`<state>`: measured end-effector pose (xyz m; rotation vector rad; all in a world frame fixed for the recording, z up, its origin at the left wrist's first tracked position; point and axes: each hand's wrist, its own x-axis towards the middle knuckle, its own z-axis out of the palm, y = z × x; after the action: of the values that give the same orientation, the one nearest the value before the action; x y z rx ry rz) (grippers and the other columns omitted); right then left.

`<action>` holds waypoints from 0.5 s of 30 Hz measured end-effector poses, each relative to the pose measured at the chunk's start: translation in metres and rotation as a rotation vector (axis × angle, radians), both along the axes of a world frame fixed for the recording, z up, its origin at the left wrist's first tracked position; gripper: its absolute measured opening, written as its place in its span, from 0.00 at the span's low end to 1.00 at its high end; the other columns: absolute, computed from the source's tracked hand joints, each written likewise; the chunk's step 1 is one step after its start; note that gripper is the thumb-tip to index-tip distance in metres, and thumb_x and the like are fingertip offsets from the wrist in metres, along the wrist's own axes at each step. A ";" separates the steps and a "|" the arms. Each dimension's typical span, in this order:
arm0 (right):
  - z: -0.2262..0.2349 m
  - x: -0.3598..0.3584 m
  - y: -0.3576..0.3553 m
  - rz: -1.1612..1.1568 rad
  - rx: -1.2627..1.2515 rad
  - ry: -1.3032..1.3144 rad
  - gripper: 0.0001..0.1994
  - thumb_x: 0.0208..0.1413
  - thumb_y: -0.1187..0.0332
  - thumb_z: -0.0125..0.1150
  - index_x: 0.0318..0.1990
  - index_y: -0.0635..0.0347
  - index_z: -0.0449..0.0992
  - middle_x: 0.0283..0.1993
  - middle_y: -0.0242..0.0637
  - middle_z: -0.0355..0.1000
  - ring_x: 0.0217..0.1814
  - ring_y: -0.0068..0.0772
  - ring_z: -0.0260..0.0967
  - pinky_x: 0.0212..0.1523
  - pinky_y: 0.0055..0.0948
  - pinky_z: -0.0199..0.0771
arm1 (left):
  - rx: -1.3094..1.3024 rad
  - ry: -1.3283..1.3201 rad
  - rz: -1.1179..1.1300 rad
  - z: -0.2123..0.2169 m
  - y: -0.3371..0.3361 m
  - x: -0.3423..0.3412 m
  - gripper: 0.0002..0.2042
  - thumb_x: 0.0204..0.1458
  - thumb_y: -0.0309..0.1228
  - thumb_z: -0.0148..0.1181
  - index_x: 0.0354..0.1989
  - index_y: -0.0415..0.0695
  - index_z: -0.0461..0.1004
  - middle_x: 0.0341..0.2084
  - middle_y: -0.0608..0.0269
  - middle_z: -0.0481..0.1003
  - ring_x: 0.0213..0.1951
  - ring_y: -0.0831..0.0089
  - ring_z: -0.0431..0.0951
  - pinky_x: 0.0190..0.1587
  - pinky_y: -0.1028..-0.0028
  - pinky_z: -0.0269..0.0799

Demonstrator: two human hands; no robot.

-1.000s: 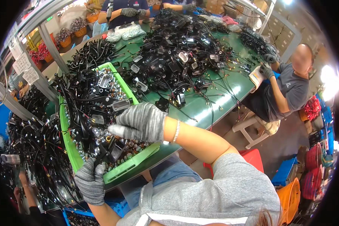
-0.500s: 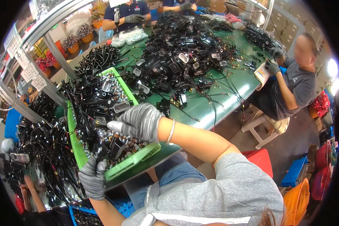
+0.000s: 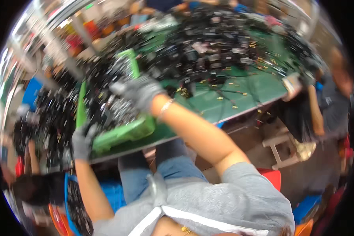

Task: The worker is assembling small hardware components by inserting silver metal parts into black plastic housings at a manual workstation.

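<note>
Your green tray (image 3: 122, 133) sits at the near left edge of the green table (image 3: 240, 98), heaped with black cables and small connectors (image 3: 106, 106); the picture is blurred, so single pieces cannot be told apart. The tray's long axis runs from its near end by your body toward its far end, leaning a little to the right as it goes.

Your left hand (image 3: 82, 142), in a grey glove, is clamped on the tray's near left corner. Your right hand (image 3: 139, 90), also gloved, lies palm down on the heap inside the tray, fingers spread and pointing left; whether it grips any cable cannot be told. The two hands are apart, the right one farther and to the right.

Beyond the tray, a larger pile of black cables (image 3: 212, 51) covers the far part of the table. At the right edge another person (image 3: 330, 106) sits on a white stool (image 3: 283, 149).
</note>
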<state>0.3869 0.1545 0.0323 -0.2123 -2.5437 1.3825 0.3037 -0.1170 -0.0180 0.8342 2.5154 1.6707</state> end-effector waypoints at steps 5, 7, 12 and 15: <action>-0.047 0.030 0.006 -0.069 0.302 0.515 0.08 0.53 0.63 0.62 0.35 0.56 0.79 0.34 0.40 0.75 0.42 0.40 0.71 0.44 0.36 0.69 | 0.070 0.268 0.217 0.010 0.009 0.005 0.19 0.52 0.35 0.64 0.48 0.35 0.75 0.35 0.62 0.79 0.37 0.82 0.74 0.43 0.79 0.69; -0.062 0.035 -0.009 0.089 0.350 0.766 0.08 0.48 0.62 0.66 0.33 0.53 0.79 0.35 0.37 0.74 0.41 0.41 0.70 0.45 0.37 0.69 | 0.425 0.226 0.231 0.011 0.009 -0.009 0.15 0.54 0.31 0.62 0.46 0.35 0.75 0.33 0.65 0.77 0.36 0.84 0.72 0.40 0.80 0.69; -0.072 0.028 -0.025 0.152 0.408 0.713 0.09 0.46 0.63 0.66 0.35 0.52 0.79 0.35 0.35 0.74 0.40 0.39 0.69 0.45 0.38 0.68 | 0.575 0.201 0.342 0.073 -0.035 -0.057 0.12 0.57 0.34 0.59 0.44 0.37 0.74 0.31 0.68 0.75 0.30 0.84 0.70 0.33 0.84 0.65; -0.067 0.032 -0.030 0.129 0.447 0.713 0.09 0.45 0.63 0.66 0.35 0.53 0.79 0.34 0.34 0.74 0.39 0.39 0.69 0.46 0.39 0.66 | 0.437 0.340 0.489 0.091 -0.072 -0.143 0.13 0.57 0.37 0.58 0.41 0.38 0.74 0.28 0.68 0.75 0.26 0.81 0.71 0.28 0.83 0.64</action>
<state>0.4185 0.1244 -0.0348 0.4502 -2.1759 0.6955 0.1607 -0.1890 0.0728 0.5813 2.7834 2.4902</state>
